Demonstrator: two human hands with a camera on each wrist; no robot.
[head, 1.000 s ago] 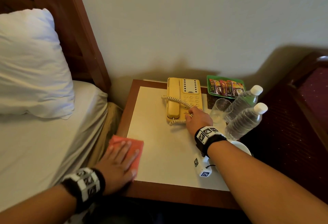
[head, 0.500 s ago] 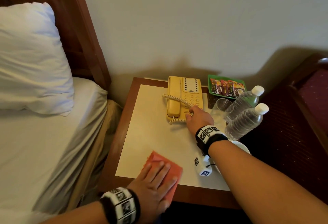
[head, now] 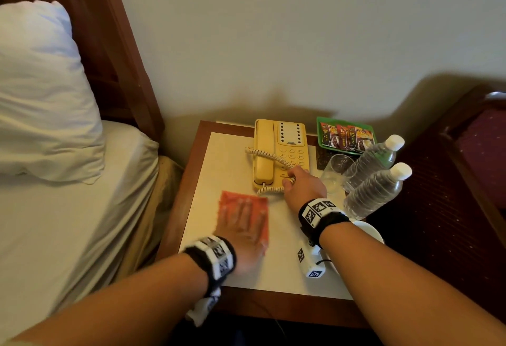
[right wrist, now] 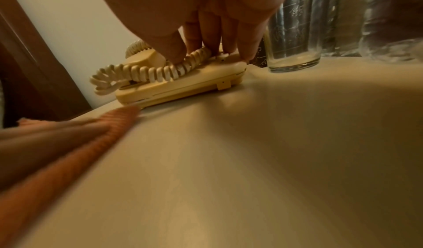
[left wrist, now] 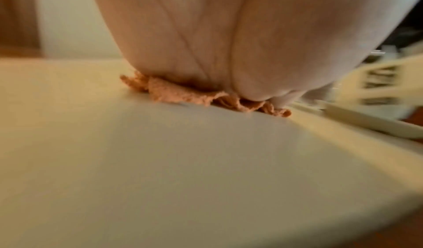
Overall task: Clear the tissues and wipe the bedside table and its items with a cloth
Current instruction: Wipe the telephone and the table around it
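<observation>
**A:** One cloth [head: 243, 217] in play: orange-pink, ribbed weave, thin and limp. It's lying flat on the counter [head: 235, 159] just in front of the phone [head: 279, 154], bunching at the edge under the palm in the left wrist view.

**B:** Handling?

**A:** Judging it as light, soft, nothing to break. It's going to ruck up unless pressed flat, so a spread palm is looking better than a pinch.

**B:** Left hand [head: 246, 233]?

**A:** Fingers lying straight and spread, pressing the cloth down. Blurred in the head view.

**B:** Right hand [head: 301, 186]?

**A:** Fingers curling down onto the phone's near end, over the coiled cord [right wrist: 146, 71], bracing it.

**B:** Neighbours?

**A:** Glass [head: 335, 170] sitting just right of the phone, two water bottles [head: 375, 170] beyond it, green sachet tray [head: 345, 133] by the wall. Glass is looking tippable.
</observation>
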